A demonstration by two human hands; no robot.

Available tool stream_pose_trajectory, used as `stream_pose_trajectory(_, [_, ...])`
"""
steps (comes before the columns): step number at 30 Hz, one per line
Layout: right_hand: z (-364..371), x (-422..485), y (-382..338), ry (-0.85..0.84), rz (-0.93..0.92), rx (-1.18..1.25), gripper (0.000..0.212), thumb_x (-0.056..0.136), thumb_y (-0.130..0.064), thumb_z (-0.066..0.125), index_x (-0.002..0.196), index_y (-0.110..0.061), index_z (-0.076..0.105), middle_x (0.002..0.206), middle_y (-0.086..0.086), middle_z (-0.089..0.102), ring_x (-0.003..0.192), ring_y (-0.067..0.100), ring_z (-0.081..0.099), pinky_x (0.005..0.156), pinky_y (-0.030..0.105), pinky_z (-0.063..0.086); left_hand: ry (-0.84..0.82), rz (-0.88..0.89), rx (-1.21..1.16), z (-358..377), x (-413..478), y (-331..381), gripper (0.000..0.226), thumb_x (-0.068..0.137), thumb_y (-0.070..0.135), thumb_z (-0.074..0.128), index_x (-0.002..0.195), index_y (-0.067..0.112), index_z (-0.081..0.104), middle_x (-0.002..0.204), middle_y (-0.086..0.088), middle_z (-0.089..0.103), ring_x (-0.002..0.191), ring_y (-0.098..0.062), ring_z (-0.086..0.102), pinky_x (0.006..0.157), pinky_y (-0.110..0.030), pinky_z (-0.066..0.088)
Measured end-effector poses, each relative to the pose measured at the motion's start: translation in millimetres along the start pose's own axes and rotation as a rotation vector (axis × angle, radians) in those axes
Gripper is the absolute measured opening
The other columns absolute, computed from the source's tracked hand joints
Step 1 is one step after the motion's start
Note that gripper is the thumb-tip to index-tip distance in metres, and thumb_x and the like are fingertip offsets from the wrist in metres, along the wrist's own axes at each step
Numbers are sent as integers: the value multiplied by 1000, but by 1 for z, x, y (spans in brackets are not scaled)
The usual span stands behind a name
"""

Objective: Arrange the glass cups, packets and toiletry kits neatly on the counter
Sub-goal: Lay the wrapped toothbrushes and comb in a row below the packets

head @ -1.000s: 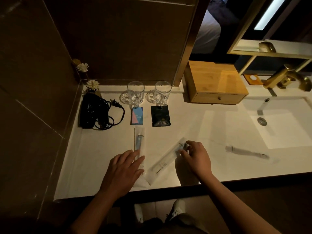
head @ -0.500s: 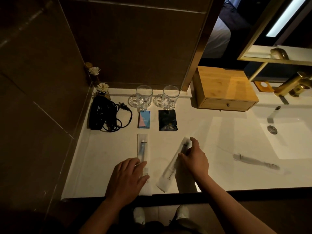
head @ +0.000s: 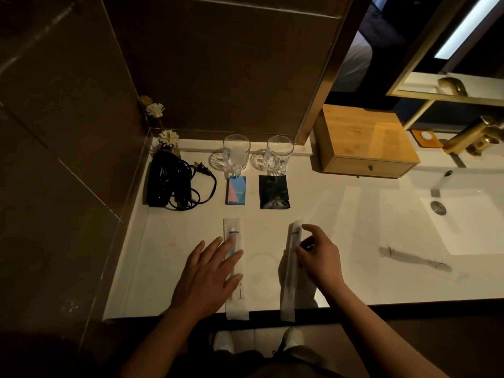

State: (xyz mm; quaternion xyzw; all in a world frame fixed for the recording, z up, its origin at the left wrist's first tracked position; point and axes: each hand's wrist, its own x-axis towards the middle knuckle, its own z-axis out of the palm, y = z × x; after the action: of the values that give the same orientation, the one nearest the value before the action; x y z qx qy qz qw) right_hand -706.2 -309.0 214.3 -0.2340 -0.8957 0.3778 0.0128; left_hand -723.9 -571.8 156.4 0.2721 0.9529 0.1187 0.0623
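Two glass cups (head: 236, 154) (head: 278, 154) stand side by side at the back of the white counter (head: 341, 241). In front of them lie a blue-and-pink packet (head: 235, 190) and a black packet (head: 273, 192). Two long clear toiletry kits lie lengthwise near the front edge. My left hand (head: 208, 276) rests flat, fingers spread, on the left kit (head: 232, 230). My right hand (head: 319, 257) pinches the upper part of the right kit (head: 291, 290), which lies almost parallel to the left one.
A black hair dryer with coiled cord (head: 171, 184) sits at the back left by small white flowers (head: 168, 137). A wooden drawer box (head: 362, 143) stands right of the cups. The sink basin (head: 469, 222) and gold tap (head: 474, 135) lie further right.
My right hand has turned the right kit from a diagonal slant to nearly straight, parallel to the left kit. My left hand has stayed on the left kit.
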Motion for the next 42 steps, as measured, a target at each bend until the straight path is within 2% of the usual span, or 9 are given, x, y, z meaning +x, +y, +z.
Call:
stream_pose_trajectory(5, [8, -6, -23, 24, -218, -112, 40, 88, -22, 70, 127, -24, 57, 88, -4, 69, 75, 15, 66, 68, 28, 55, 1, -19, -20, -1, 2, 1, 60, 96, 64, 18, 148, 39, 34, 163, 6, 26, 149, -17, 26, 119, -47, 19])
stream_pose_trajectory(7, [14, -11, -26, -23, -212, -72, 36, 90, -32, 68, 124, -25, 60, 93, -5, 71, 75, 11, 66, 70, 25, 55, 9, -24, -34, 0, 1, -1, 60, 96, 63, 17, 150, 39, 29, 163, 6, 24, 150, -16, 24, 120, -46, 18])
stream_pose_trajectory(12, [16, -12, -10, 20, -145, -188, 36, 90, -31, 65, 124, -19, 62, 112, 2, 64, 87, 21, 67, 71, 26, 48, 36, -6, -71, 2, -1, -6, 57, 97, 58, 25, 149, 35, 34, 163, 6, 25, 150, -16, 24, 120, -45, 20])
stream_pose_trajectory(15, [20, -11, -9, -69, -108, -266, 26, 89, -34, 66, 112, -20, 65, 100, 1, 61, 81, 22, 63, 66, 27, 50, 34, -11, -59, 3, 0, -6, 55, 96, 56, 30, 147, 35, 37, 162, 6, 27, 149, -16, 25, 120, -46, 20])
stream_pose_trajectory(17, [25, -10, -12, -90, -116, -297, 11, 90, -27, 63, 97, -20, 68, 87, -1, 59, 73, 21, 59, 57, 21, 42, 37, -8, -54, 3, 0, -5, 55, 96, 56, 30, 147, 36, 38, 162, 6, 28, 149, -16, 25, 120, -45, 18])
stream_pose_trajectory(19, [30, -9, -14, -107, -135, -316, 10, 89, -19, 58, 92, -19, 68, 84, 1, 63, 71, 21, 58, 55, 23, 42, 38, -5, -56, 4, 0, -5, 55, 96, 56, 31, 147, 36, 38, 162, 6, 28, 149, -16, 25, 120, -44, 17])
stream_pose_trajectory(24, [41, -11, -22, -128, -156, -265, 17, 92, -18, 59, 105, -15, 71, 102, 5, 71, 78, 18, 60, 67, 22, 45, 26, -16, -53, 5, 1, -4, 55, 96, 56, 30, 148, 37, 35, 162, 6, 26, 150, -16, 23, 120, -44, 15])
stream_pose_trajectory(28, [47, -10, -26, -110, -128, -230, 27, 93, -17, 58, 119, -16, 66, 107, 8, 73, 88, 24, 67, 76, 31, 54, 25, -25, -47, 6, 2, -4, 54, 97, 55, 30, 148, 38, 32, 163, 7, 25, 151, -16, 21, 120, -44, 13])
stream_pose_trajectory(42, [58, -9, -35, -107, -65, -171, 27, 93, -24, 60, 118, -17, 65, 105, 9, 73, 88, 26, 68, 76, 36, 58, 7, -42, -14, 3, 5, -2, 54, 99, 55, 25, 151, 40, 25, 165, 10, 15, 152, -16, 14, 121, -45, 15])
